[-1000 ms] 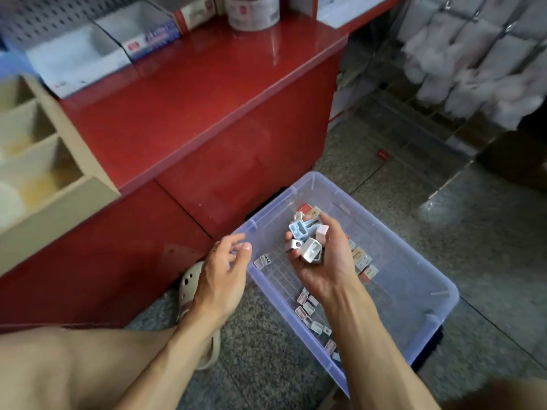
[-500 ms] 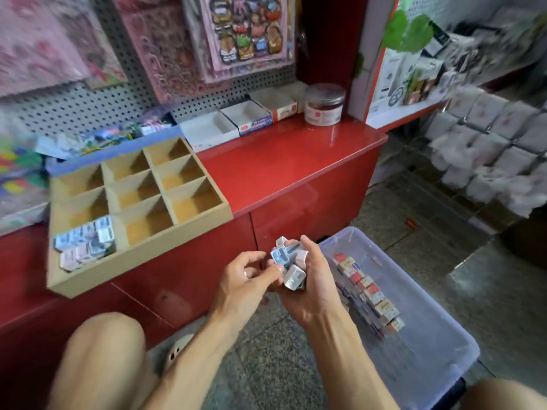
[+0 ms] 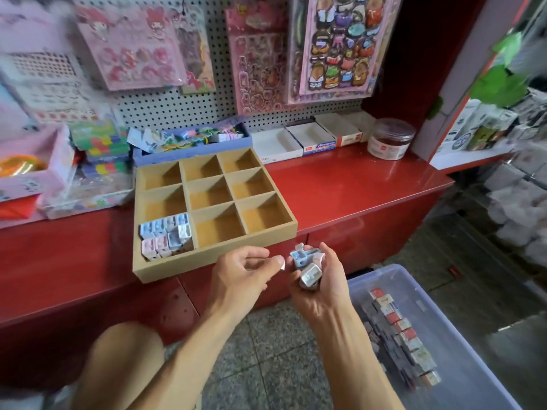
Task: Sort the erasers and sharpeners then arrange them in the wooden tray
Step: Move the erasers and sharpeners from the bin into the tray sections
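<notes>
A wooden tray (image 3: pixel 217 252) with nine compartments sits on the red counter. Its front left compartment holds several blue and pink sharpeners (image 3: pixel 165 233); the other compartments look bare. My right hand (image 3: pixel 321 279) is cupped around a handful of sharpeners (image 3: pixel 307 263) just in front of the tray's front edge. My left hand (image 3: pixel 241 270) is beside it and pinches a small white piece (image 3: pixel 282 265) at its fingertips. A clear plastic bin (image 3: pixel 461 380) on the floor at lower right holds a row of erasers (image 3: pixel 399 329).
The red counter (image 3: pixel 355 184) carries white cardboard boxes (image 3: pixel 307 140), a round plastic jar (image 3: pixel 390 139) and a purple box of clips (image 3: pixel 192 137) behind the tray. Sticker sheets hang on the pegboard above. My knee (image 3: pixel 124 359) is at lower left.
My view has swung up from the bin to the counter and tray. Both hands rose with the sharpeners, and my left hand closed in on the handful and took a small piece.
</notes>
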A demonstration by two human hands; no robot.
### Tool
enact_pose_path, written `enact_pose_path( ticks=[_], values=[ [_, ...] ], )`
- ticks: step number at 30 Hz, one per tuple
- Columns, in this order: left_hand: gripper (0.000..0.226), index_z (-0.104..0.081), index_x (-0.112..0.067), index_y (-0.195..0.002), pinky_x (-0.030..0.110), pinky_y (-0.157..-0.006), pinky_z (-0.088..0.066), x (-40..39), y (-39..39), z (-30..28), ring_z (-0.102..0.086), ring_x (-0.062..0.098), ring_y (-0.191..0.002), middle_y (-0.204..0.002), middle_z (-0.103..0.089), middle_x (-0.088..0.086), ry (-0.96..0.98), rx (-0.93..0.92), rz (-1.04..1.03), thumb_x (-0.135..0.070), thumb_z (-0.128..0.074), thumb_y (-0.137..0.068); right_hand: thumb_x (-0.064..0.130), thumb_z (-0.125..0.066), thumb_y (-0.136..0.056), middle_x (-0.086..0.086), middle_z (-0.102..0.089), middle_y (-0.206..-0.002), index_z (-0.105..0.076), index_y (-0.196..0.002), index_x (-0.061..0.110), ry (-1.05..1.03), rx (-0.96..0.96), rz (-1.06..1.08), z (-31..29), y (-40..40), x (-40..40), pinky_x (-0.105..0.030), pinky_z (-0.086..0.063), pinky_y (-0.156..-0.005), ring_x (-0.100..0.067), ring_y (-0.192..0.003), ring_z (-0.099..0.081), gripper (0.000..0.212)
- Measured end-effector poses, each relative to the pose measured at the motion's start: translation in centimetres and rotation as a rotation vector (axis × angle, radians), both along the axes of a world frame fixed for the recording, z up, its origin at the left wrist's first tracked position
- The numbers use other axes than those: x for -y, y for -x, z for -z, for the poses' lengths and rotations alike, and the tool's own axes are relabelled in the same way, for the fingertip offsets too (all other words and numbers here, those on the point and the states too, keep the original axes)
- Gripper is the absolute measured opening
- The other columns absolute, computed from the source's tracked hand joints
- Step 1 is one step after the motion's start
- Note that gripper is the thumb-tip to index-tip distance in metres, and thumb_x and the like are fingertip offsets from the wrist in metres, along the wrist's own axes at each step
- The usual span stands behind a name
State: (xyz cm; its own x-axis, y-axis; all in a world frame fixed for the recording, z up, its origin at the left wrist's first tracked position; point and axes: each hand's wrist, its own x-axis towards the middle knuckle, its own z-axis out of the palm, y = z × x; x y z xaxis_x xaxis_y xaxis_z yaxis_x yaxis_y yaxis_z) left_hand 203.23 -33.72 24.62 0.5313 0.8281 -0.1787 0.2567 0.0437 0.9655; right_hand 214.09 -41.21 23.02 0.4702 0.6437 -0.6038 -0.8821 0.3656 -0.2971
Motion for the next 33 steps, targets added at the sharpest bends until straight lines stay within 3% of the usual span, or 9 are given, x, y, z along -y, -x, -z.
enact_pose_path(
  ticks=[4,8,12,18,24,28,31,33],
  values=[
    [0.023,-0.075,-0.017,-0.088,0.018,-0.071,-0.055,-2.8,1.8,-0.4,-0.071,0.009,-0.075,-0.079,-0.076,-0.004,-0.028,0.072,-0.001,-0.013,-0.087,-0.068,0.032,-0.05,-0.1,-0.011,-0.059,-0.077,-0.056,-0.092,0.006,0.028,0.042,-0.044,-1.1,0.5,-2.3,-0.017,-0.041,-0.033,-0.02,-0.051,-0.058,0.028],
    [0.031,-0.074,-0.017,-0.091,0.021,-0.077,-0.056,-6.0,3.9,-0.5,-0.072,0.012,-0.083,-0.087,-0.076,-0.004,-0.075,0.121,-0.053,0.0,-0.085,-0.067,0.028,-0.051,-0.098,-0.007,-0.061,-0.077,-0.057,-0.095,0.01,0.039,0.113,-0.102,-1.7,1.0,-5.0,-0.017,-0.04,-0.034,-0.02,-0.052,-0.058,0.019],
    [0.033,-0.074,-0.019,-0.092,0.014,-0.07,-0.053,-9.3,6.1,-0.7,-0.072,0.008,-0.081,-0.085,-0.076,-0.008,-0.109,0.161,-0.12,0.007,-0.079,-0.072,0.029,-0.047,-0.101,-0.004,-0.065,-0.065,-0.057,-0.084,0.012,0.052,0.163,-0.141,-2.3,1.6,-7.1,-0.015,-0.038,-0.034,-0.017,-0.049,-0.058,0.026],
    [0.029,-0.075,-0.018,-0.088,0.01,-0.065,-0.05,-12.7,8.2,-0.4,-0.07,0.0,-0.076,-0.085,-0.075,-0.007,-0.092,0.124,-0.193,0.005,-0.081,-0.07,0.034,-0.048,-0.099,-0.006,-0.062,-0.072,-0.057,-0.081,0.013,0.057,0.204,-0.189,-2.3,2.7,-9.2,-0.013,-0.037,-0.036,-0.016,-0.051,-0.059,0.029],
    [0.047,-0.066,-0.018,-0.097,0.025,-0.064,-0.057,-15.3,8.3,-0.1,-0.066,0.007,-0.074,-0.097,-0.071,0.0,-0.233,0.054,-0.182,0.014,-0.078,-0.065,0.034,-0.046,-0.1,-0.007,-0.062,-0.069,-0.058,-0.08,0.011,0.044,0.202,-0.219,-2.6,3.3,-10.3,-0.013,-0.037,-0.036,-0.016,-0.051,-0.058,0.032],
    [0.047,-0.068,-0.028,-0.089,0.023,-0.053,-0.05,-16.7,8.3,-0.5,-0.055,0.012,-0.062,-0.078,-0.067,-0.001,-0.302,-0.016,-0.125,0.011,-0.078,-0.065,0.034,-0.046,-0.1,-0.005,-0.063,-0.067,-0.057,-0.08,0.012,0.036,0.198,-0.226,-2.8,3.3,-10.8,-0.013,-0.037,-0.036,-0.016,-0.053,-0.058,0.032],
    [0.042,-0.072,-0.029,-0.086,0.026,-0.06,-0.046,-17.5,8.6,-0.7,-0.052,0.012,-0.062,-0.072,-0.065,0.001,-0.302,-0.037,-0.047,0.005,-0.084,-0.063,0.036,-0.045,-0.101,-0.004,-0.063,-0.067,-0.056,-0.08,0.013,0.051,0.209,-0.235,-2.9,3.3,-11.1,-0.014,-0.037,-0.035,-0.016,-0.053,-0.058,0.033],
    [0.039,-0.072,-0.029,-0.087,0.028,-0.067,-0.049,-18.0,8.9,-0.9,-0.057,0.011,-0.068,-0.081,-0.07,0.003,-0.302,-0.03,-0.014,-0.001,-0.087,-0.064,0.036,-0.045,-0.101,-0.004,-0.063,-0.066,-0.056,-0.079,0.013,0.062,0.215,-0.235,-3.0,3.4,-11.3,-0.014,-0.036,-0.034,-0.016,-0.054,-0.057,0.033]
  ],
)
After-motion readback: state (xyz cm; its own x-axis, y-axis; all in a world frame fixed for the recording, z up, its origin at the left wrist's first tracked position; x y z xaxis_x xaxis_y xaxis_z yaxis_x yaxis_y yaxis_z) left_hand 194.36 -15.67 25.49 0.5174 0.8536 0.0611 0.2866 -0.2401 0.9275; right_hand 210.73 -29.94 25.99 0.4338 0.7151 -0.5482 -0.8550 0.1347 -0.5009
